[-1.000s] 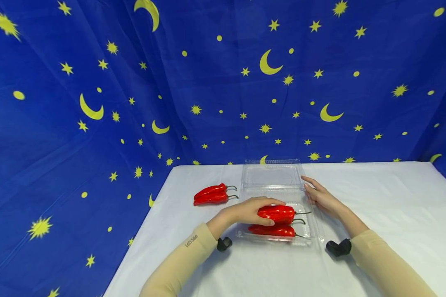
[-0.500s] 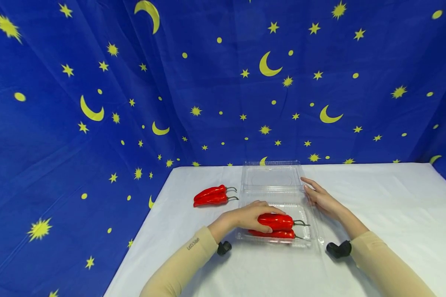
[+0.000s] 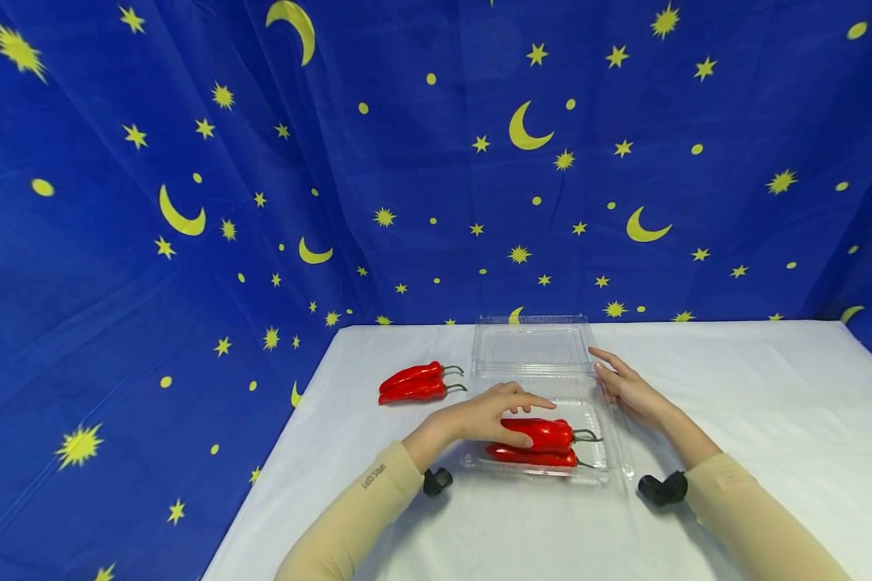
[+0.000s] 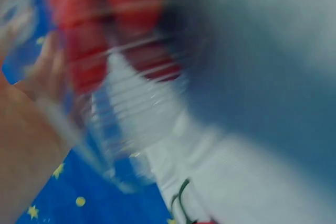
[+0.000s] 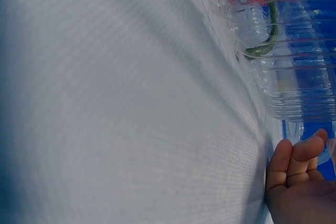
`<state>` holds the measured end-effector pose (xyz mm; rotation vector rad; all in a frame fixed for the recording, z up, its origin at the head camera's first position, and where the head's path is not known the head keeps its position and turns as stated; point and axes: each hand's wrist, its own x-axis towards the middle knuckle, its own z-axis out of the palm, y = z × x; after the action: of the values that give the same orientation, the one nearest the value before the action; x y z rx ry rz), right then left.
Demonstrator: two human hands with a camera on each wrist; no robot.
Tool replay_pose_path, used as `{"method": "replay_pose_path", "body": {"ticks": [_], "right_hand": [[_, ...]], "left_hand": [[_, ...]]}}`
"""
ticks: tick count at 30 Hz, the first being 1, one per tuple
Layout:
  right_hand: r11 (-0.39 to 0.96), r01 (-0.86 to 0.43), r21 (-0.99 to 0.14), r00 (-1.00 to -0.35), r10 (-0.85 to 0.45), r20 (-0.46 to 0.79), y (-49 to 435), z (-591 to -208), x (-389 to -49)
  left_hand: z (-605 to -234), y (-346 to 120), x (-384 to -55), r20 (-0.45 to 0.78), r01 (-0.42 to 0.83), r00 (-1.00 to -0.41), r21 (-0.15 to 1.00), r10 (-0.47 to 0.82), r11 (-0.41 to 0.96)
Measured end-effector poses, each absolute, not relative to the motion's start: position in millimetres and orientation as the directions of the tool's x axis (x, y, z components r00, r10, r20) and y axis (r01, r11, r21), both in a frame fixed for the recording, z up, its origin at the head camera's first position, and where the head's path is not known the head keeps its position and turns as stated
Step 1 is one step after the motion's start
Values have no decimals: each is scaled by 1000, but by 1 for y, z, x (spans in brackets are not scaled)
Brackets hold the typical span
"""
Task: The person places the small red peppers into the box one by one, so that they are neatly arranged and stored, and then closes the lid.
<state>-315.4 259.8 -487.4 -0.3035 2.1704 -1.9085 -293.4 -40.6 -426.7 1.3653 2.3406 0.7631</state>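
Bright, even light fills the head view, leaving small white glints on the red peppers (image 3: 552, 436) under the left hand (image 3: 488, 415) and soft shadows on the white cloth (image 3: 741, 387) along the inner side of both sleeves (image 3: 352, 520). The left wrist view is dimmer and badly smeared, the clear container (image 4: 136, 114) near that hand out of focus; the right wrist view is greyish but sharper around the right hand (image 3: 634, 395).

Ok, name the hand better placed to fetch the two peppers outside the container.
Left, probably. The left hand is nearer the two loose peppers, which lie left of the container; the right hand is at the opposite side.
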Motion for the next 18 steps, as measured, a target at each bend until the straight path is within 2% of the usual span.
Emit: {"method": "replay_pose_path", "body": {"ticks": [4,9,14,18], "right_hand": [[126,2,-992,-951,-308,-41,260,-487,-315],[132,1,-991,-949,-312,-42,260,-487,-315],[139,4,-990,-952,-303,-47,260,-485,-314],[149,6,-989,-952,-302,-51,259,-485,-314]], "left_hand": [[-412,-50,-298,93,692,-517,630,851,352],[-392,-73,-303,222,668,-590,674,776,315],[-374,-100,-303,299,624,-674,720,676,304],[-359,-120,-297,309,586,-723,748,618,312]]}}
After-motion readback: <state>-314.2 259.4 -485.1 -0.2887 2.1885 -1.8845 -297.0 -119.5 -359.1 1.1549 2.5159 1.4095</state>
